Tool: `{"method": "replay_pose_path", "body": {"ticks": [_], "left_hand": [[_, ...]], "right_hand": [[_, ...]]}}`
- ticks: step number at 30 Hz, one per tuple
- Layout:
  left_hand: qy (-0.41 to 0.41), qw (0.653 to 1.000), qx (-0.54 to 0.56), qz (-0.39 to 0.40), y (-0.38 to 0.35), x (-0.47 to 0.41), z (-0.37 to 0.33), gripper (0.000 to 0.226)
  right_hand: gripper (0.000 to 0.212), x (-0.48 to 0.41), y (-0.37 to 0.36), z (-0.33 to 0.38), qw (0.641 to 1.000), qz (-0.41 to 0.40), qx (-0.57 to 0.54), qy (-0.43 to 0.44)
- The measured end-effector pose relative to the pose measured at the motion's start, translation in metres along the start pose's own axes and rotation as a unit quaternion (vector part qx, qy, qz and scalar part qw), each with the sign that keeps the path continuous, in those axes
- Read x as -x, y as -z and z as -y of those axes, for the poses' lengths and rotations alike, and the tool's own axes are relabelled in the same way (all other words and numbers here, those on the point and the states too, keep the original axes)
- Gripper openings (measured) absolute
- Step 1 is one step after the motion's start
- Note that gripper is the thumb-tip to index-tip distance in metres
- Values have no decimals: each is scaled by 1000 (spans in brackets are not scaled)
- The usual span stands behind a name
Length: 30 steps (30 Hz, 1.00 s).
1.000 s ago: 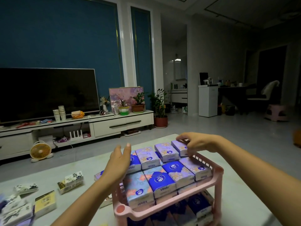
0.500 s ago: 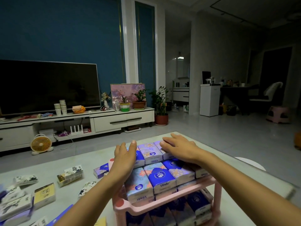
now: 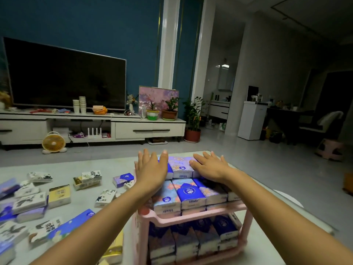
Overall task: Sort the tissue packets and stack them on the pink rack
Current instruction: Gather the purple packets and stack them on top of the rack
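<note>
The pink rack (image 3: 193,219) stands on the table in front of me, with two shelves packed with blue and purple tissue packets (image 3: 188,194). My left hand (image 3: 151,169) lies flat, fingers straight, on the packets at the top shelf's far left. My right hand (image 3: 209,166) lies flat on the packets at the far right of the same shelf. A purple flowered packet (image 3: 180,166) shows between the two hands. The lower shelf holds dark blue packets (image 3: 202,236).
Loose packets lie on the table left of the rack: white ones with black print (image 3: 30,202), a yellow one (image 3: 59,193), a blue-purple one (image 3: 124,179). Beyond the table edge are a TV unit (image 3: 91,127), a small fan (image 3: 53,143) and potted plants (image 3: 193,119).
My right hand slid from the rack's far right corner inward and flattened on the back row. My left hand came down from raised to lying flat on the packets.
</note>
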State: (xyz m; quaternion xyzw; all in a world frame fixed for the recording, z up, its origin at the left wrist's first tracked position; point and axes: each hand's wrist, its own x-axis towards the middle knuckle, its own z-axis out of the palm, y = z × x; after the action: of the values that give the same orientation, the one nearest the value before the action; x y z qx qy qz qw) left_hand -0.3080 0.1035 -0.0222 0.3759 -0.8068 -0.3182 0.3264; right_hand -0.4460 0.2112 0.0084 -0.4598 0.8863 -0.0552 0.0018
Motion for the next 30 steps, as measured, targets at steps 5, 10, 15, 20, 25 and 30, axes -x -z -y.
{"method": "replay_pose_path", "body": {"ticks": [5, 10, 15, 20, 25, 30], "left_hand": [[-56, 963, 211, -157, 42, 46, 8, 33], [-31, 973, 173, -148, 98, 112, 106, 16], [55, 988, 31, -143, 169, 183, 214, 30], [73, 985, -90, -126, 228, 223, 266, 26], [124, 970, -118, -170, 249, 212, 303, 30], [182, 950, -193, -167, 240, 190, 322, 31]], "right_hand": [[50, 47, 7, 54, 950, -194, -222, 104], [40, 126, -30, 137, 881, -232, -283, 298], [42, 145, -91, 226, 867, -86, -305, 384], [37, 126, -160, 265, 891, -4, -351, 288], [38, 122, -183, 251, 929, -23, -251, 270], [42, 118, -186, 263, 917, 9, -265, 298]]}}
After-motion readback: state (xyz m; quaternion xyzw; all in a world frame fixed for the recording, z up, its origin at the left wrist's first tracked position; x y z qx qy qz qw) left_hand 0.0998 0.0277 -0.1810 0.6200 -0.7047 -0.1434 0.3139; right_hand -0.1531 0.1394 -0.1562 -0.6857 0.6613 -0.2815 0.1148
